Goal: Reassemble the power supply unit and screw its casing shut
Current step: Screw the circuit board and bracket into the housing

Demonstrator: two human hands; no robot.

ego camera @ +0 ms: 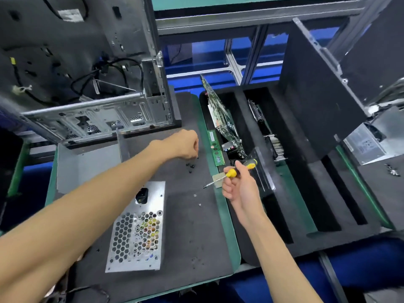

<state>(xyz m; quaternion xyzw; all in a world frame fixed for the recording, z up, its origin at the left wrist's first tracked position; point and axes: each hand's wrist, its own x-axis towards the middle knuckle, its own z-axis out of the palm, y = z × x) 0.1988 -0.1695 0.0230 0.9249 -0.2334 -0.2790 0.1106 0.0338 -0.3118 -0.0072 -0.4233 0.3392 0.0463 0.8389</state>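
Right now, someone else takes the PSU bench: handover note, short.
Left hand: fingers curled down over the small black screws on the mat; whether one is pinched cannot be told.
Right hand: grip on the yellow-handled screwdriver, tip clear of the work.
Power supply unit: on the grey mat, vented face up, near the front edge.
Done: casing looks closed.
Left: fetch screws, drive them in.
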